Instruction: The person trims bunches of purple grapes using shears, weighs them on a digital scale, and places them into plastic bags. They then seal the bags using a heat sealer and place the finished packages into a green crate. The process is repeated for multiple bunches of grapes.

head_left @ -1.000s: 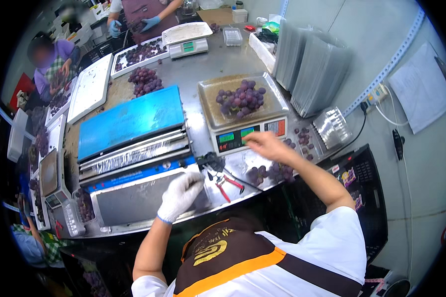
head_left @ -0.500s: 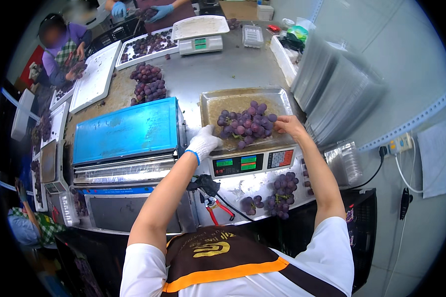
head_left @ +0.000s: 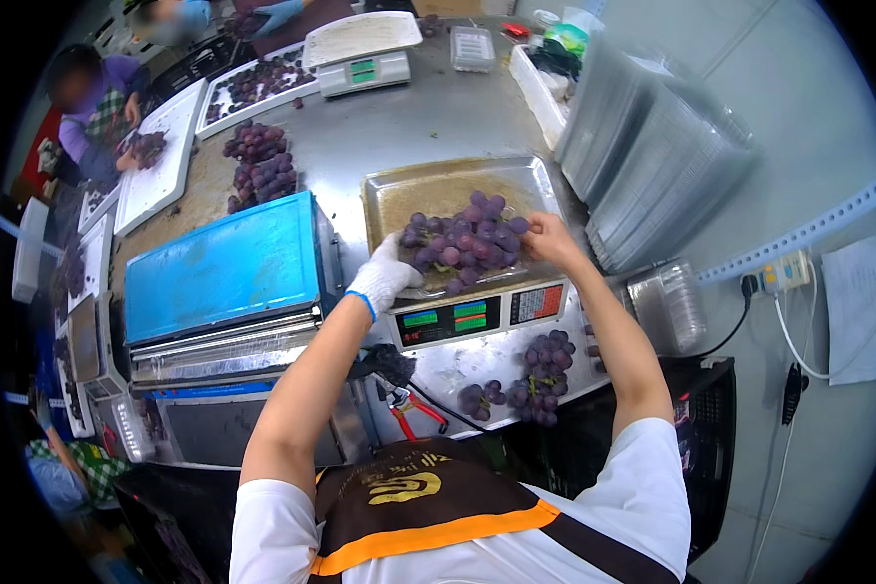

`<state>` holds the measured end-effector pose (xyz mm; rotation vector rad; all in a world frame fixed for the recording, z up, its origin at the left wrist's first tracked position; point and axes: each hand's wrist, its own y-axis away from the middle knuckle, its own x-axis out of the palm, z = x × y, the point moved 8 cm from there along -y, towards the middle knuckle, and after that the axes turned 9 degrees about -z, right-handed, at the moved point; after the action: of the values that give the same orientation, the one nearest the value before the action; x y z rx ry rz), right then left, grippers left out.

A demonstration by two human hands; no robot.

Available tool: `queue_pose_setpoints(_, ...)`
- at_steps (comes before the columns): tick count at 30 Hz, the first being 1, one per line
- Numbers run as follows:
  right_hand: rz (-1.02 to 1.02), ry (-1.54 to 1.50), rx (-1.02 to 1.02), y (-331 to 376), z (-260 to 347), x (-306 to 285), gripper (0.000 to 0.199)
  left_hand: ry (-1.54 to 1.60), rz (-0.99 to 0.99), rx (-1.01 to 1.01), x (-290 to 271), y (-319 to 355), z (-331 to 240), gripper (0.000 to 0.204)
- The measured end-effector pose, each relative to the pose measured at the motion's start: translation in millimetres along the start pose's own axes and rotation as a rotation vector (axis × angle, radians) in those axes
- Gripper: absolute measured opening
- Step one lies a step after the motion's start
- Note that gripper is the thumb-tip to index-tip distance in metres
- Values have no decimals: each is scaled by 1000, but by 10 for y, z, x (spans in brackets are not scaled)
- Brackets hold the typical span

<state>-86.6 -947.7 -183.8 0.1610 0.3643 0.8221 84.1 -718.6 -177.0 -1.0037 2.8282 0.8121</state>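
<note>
Bunch of purple grapes (head_left: 465, 243) sits in a shallow clear tray on the metal pan (head_left: 399, 195) of the scale (head_left: 477, 316). Left hand (head_left: 384, 277), in a white glove, at the bunch's left end; its fingers curl onto the grapes there. Right hand (head_left: 547, 239), bare, at the bunch's right end, fingers closed on the outer grapes. Bunch lies between the two hands. Loose grape clusters (head_left: 535, 375) on the counter (head_left: 399, 117) just below the scale, red-handled snips (head_left: 414, 409) beside them.
</note>
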Motion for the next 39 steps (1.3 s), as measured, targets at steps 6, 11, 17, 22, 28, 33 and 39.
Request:
queue_pose_setpoints(6,-20,8,-48,188,225,-64,10,-218,-37,42,-113,253,-255,83)
queue_pose_setpoints(11,-35,42,-104,427,817,152,9,-17,-15,88,-463,580,-509,80)
queue_pose_setpoints(17,18,17,-170,572,1438,926,12,90,11,75,-1338,875,-528,81)
queue_pose_setpoints(22,92,12,-215,574,1805,2015,14,163,-24,85,-2407,1216,-408,80)
queue_pose_setpoints(28,76,11,-192,509,1841,3291,15,119,-42,37,-3550,1351,-29,80)
queue_pose_setpoints(33,45,-11,-164,512,1868,3935,12,177,7,63,-4169,1204,362,79)
queue_pose_setpoints(39,14,41,-135,353,2025,4162,7,368,45,66,-4391,1199,476,75)
